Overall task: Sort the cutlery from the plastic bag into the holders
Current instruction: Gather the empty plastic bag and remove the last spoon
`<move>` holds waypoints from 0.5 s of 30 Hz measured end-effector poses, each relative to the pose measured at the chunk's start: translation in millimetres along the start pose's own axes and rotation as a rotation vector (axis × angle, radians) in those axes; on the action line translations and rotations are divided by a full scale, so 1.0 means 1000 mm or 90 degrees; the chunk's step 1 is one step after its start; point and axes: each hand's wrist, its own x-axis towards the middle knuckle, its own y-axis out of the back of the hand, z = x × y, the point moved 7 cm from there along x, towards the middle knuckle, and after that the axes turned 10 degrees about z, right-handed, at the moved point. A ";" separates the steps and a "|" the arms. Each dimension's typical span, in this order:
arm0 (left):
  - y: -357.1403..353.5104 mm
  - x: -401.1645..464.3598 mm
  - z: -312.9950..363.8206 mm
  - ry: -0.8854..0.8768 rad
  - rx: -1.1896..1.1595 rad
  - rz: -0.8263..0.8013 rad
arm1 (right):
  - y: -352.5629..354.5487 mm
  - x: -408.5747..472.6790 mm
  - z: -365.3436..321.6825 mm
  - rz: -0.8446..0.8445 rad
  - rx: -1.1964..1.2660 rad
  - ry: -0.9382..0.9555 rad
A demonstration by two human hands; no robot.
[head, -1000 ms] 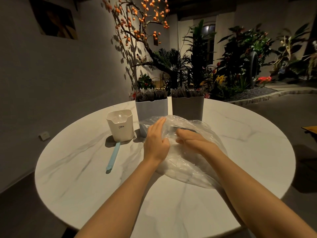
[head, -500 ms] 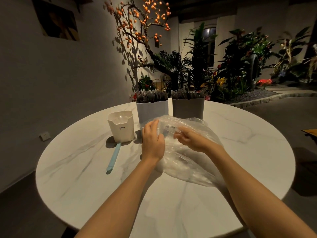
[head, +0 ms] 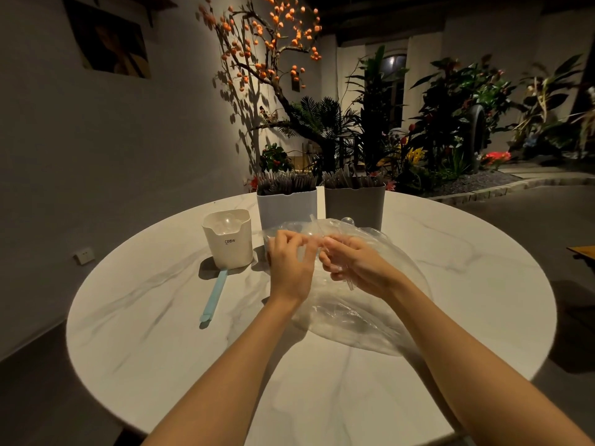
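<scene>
- Nearest, the plastic bag (head: 360, 317) lies on the worktop (head: 161, 333).
- Both hands pinch clear cutlery (head: 317, 227) above it: left hand (head: 289, 268), right hand (head: 357, 268).
- Beyond stand three holders: cream (head: 229, 243), white (head: 286, 207), grey (head: 354, 204).

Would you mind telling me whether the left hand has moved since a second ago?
Yes. The left hand has curled and lifted slightly on the plastic bag, shifting a little toward the white holder.
</scene>
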 end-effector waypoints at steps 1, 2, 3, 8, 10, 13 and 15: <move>-0.002 0.001 0.000 0.005 -0.009 -0.015 | -0.001 0.000 0.000 0.000 0.006 0.001; -0.002 0.001 0.001 0.010 -0.021 -0.018 | 0.000 0.000 -0.001 0.005 0.012 0.000; -0.001 0.002 0.002 0.019 -0.037 -0.008 | 0.001 0.000 -0.001 0.012 0.015 -0.004; 0.012 0.008 0.003 0.086 -0.165 0.046 | 0.000 -0.002 0.000 0.004 -0.001 -0.026; 0.015 0.007 0.010 0.103 -0.209 0.054 | -0.002 -0.002 -0.001 0.004 -0.010 -0.026; 0.019 0.007 0.008 0.158 -0.262 0.106 | 0.000 -0.002 -0.002 0.027 -0.024 -0.029; 0.020 0.007 0.003 0.184 -0.269 0.115 | 0.002 -0.002 -0.002 0.038 -0.039 -0.025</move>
